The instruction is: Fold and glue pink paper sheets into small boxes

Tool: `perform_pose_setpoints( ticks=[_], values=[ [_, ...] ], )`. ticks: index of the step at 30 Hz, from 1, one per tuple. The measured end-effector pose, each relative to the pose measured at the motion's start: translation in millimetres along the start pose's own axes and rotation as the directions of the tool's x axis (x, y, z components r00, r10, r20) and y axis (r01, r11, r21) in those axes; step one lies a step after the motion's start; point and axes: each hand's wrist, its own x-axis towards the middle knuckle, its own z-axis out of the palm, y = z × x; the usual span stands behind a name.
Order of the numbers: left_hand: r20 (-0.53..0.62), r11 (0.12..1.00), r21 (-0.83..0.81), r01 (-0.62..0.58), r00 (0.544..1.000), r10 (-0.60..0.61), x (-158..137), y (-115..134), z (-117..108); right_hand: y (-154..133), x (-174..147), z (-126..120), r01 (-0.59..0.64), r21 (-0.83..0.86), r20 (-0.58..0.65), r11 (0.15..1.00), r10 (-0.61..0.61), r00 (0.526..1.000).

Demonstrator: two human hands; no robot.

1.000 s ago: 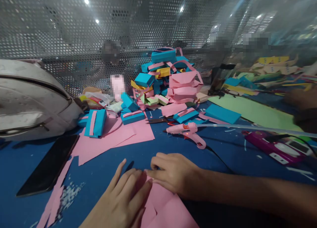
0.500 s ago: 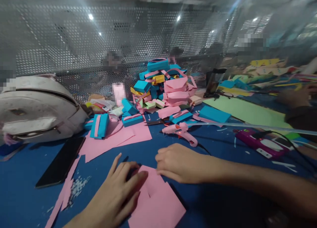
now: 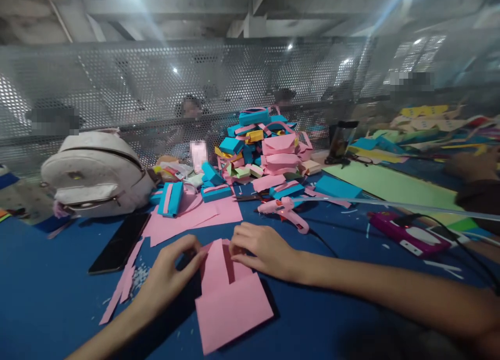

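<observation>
A folded piece of pink paper (image 3: 234, 312) lies on the blue table in front of me, its upper part creased into narrower flaps that stand up slightly. With thumb and fingertips, my left hand (image 3: 170, 263) pinches the left edge of the upper flap. At the opposite edge, my right hand (image 3: 269, 251) is closed with its fingers curled on the paper; its fingertips are partly hidden. Just beyond the right hand rests a pink hot glue gun (image 3: 287, 212) with a long clear glue stick in its back.
A pile of blue, pink and yellow paper boxes (image 3: 253, 141) rises at the back. To the left are a white backpack (image 3: 101, 175), a dark phone (image 3: 119, 244) and paper scraps (image 3: 124, 282). A purple power strip (image 3: 408, 234) lies right, near a co-worker's hand (image 3: 474, 167).
My left hand has gone from spread over the paper to pinching its left edge. The paper's upper flaps now stand raised. The view has tilted up and turned left.
</observation>
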Motion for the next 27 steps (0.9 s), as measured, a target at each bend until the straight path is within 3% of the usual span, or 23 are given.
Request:
perform_pose_setpoints(
  ticks=[3, 8, 12, 15, 18, 20, 23, 27],
  values=[
    [-0.063, 0.989, -0.145, -0.008, 0.998, -0.001, 1.8, 12.7, -4.0, -5.4, 4.7, -4.1, -0.022, 0.193, -0.054, 0.981, 0.033, 0.998],
    [-0.112, 0.965, -0.260, -0.028, 0.994, -0.001, 3.6, 25.2, -3.9, -16.2, 13.2, -14.1, -0.085, 0.523, -0.103, 0.848, 0.162, 0.981],
    [-0.186, 0.944, -0.319, -0.084, 0.982, 0.024, 6.8, 27.7, -2.6, -21.6, 21.6, -19.7, -0.142, 0.520, -0.081, 0.842, 0.215, 0.973],
    [-0.232, 0.912, -0.400, -0.086, 0.973, -0.010, 7.7, 25.8, 0.4, -21.9, 29.0, -20.0, -0.117, 0.558, -0.123, 0.822, 0.221, 0.968],
    [-0.189, 0.869, -0.495, -0.004, 0.977, -0.103, 4.2, 19.3, 6.2, -22.9, 32.9, -18.0, -0.073, 0.629, -0.155, 0.774, 0.217, 0.964],
    [-0.138, 0.832, -0.552, 0.049, 0.979, -0.149, 0.2, 13.8, 10.2, -25.0, 32.2, -17.2, -0.095, 0.639, -0.115, 0.764, 0.216, 0.970],
    [-0.097, 0.776, -0.624, 0.086, 0.978, -0.187, -4.5, 7.4, 13.7, -27.3, 28.9, -20.0, -0.087, 0.635, -0.029, 0.768, 0.136, 0.990],
    [-0.046, 0.719, -0.686, 0.111, 0.980, -0.195, -4.4, 5.3, 14.4, -24.0, 28.2, -29.8, 0.117, 0.656, -0.076, 0.745, -0.090, 0.993]
  ],
)
